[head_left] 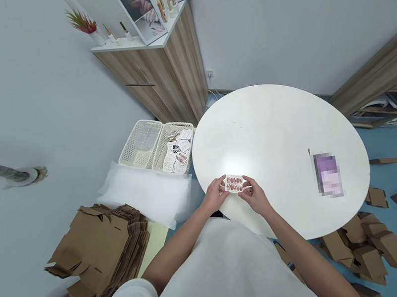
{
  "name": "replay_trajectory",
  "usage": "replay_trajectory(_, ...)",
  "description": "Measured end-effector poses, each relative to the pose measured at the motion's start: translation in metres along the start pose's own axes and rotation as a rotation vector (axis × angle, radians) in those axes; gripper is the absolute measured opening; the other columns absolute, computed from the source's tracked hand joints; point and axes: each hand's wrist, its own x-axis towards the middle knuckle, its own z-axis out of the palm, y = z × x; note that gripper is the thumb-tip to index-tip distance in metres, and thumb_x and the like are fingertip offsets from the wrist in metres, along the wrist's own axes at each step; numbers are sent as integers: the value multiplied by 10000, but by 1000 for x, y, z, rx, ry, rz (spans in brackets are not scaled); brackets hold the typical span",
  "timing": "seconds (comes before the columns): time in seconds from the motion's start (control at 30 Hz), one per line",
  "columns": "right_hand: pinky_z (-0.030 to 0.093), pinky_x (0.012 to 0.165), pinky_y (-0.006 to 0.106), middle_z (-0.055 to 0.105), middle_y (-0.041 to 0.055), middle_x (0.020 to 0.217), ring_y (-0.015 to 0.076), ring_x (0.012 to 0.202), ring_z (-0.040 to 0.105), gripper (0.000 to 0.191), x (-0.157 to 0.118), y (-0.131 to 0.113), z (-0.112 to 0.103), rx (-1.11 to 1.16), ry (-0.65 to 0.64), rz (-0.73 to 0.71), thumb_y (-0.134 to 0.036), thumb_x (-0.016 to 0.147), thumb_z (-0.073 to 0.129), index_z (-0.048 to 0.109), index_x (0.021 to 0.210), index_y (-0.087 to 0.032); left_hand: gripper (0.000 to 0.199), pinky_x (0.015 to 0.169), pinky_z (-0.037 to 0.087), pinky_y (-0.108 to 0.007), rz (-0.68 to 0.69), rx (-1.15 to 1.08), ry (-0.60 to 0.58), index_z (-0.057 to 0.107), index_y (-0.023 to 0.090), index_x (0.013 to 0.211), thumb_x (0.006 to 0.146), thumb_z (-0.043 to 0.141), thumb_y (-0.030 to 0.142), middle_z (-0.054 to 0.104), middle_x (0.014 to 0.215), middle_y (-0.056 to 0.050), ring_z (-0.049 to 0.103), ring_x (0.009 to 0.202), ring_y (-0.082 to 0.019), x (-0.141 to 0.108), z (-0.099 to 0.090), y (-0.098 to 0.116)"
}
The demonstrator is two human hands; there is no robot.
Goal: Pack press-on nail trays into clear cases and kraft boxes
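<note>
A small card of press-on nails point(234, 183), with rows of pinkish-red nails on it, is held level over the near left edge of the round white table point(270, 127). My left hand point(215, 195) pinches its left end between thumb and fingers. At the right end, my right hand point(255, 194) grips the card the same way. To the left of the table, a white basket point(157, 162) holds several similar cards point(180, 151). A second white basket point(125, 150) beside it has clear plastic inside.
A blurred purple item point(327, 173) lies on the table's right side. Flattened cardboard point(97, 245) is stacked at left near white foam sheets point(148, 191). Small brown boxes point(366, 257) cover the floor at right. A wooden cabinet point(156, 70) stands behind, bearing picture frames and bottles.
</note>
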Motion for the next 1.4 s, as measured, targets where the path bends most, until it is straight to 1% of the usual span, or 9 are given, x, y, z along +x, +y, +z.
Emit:
replay_trajectory(0.2, 482, 664, 303, 489, 30, 975, 121, 721, 523, 627, 33, -10, 33, -37, -13, 65, -336, 640, 618, 397, 1222, -262, 521, 742, 470, -281, -133, -10, 94, 429, 225, 1216, 715, 534, 125, 478, 956, -27, 515, 683, -83, 17, -19, -26)
replay_trajectory(0.33, 477, 685, 308, 491, 36, 981, 137, 769, 513, 613, 59, -14, 54, -92, 10, 96, -351, 634, 620, 428, 1208, -258, 529, 747, 465, -281, -225, -8, 95, 426, 214, 1223, 718, 580, 251, 472, 993, -51, 530, 808, -130, 32, -33, -43)
replay_trajectory(0.47, 468, 726, 316, 496, 42, 980, 133, 759, 516, 570, 90, -17, 71, -137, 25, 151, -383, 662, 587, 450, 1195, -233, 526, 778, 448, -287, -303, 13, 98, 406, 203, 1237, 750, 548, 341, 473, 1014, -69, 520, 907, -164, 54, -46, -56)
replay_trajectory(0.73, 463, 738, 310, 530, 46, 985, 130, 734, 529, 612, 139, -11, 97, -188, 78, 240, -372, 665, 569, 424, 1232, -193, 538, 911, 365, -352, -306, 142, 71, 380, 174, 1243, 757, 522, 355, 463, 1081, -100, 444, 1081, -230, 91, -63, -70)
replay_trajectory(0.83, 465, 739, 326, 530, 53, 1004, 133, 721, 535, 613, 144, -11, 102, -247, 78, 245, -363, 681, 547, 401, 1251, -191, 577, 947, 334, -377, -258, 164, 58, 350, 164, 1258, 740, 540, 329, 449, 1129, -113, 400, 1134, -246, 91, -64, -75)
replay_trajectory(0.97, 464, 763, 343, 514, 73, 1071, 140, 743, 548, 620, 136, -15, 106, -291, 130, 248, -335, 692, 533, 368, 1272, -190, 614, 953, 340, -384, -234, 113, 50, 298, 170, 1285, 736, 542, 293, 408, 1205, -123, 391, 1160, -244, 82, -63, -82)
replay_trajectory(1.13, 464, 790, 337, 547, 73, 1090, 148, 813, 579, 578, 123, -15, 112, -179, 189, 298, -314, 693, 530, 389, 1243, -205, 610, 937, 374, -373, -260, 10, 44, 269, 185, 1302, 754, 521, 281, 388, 1253, -121, 424, 1149, -231, 78, -62, -88)
replay_trajectory(1.27, 445, 843, 346, 565, 78, 1105, 151, 870, 584, 561, 125, -12, 117, -116, 234, 264, -302, 700, 530, 385, 1233, -206, 595, 955, 361, -374, -266, -17, 50, 274, 186, 1304, 760, 507, 251, 394, 1268, -118, 416, 1159, -225, 84, -64, -88)
replay_trajectory(1.4, 436, 868, 340, 554, 85, 1136, 157, 929, 572, 566, 130, -12, 118, -97, 224, 243, -299, 706, 532, 371, 1241, -205, 603, 958, 358, -378, -262, -31, 49, 267, 175, 1309, 758, 506, 232, 387, 1287, -120, 404, 1169, -224, 89, -67, -87)
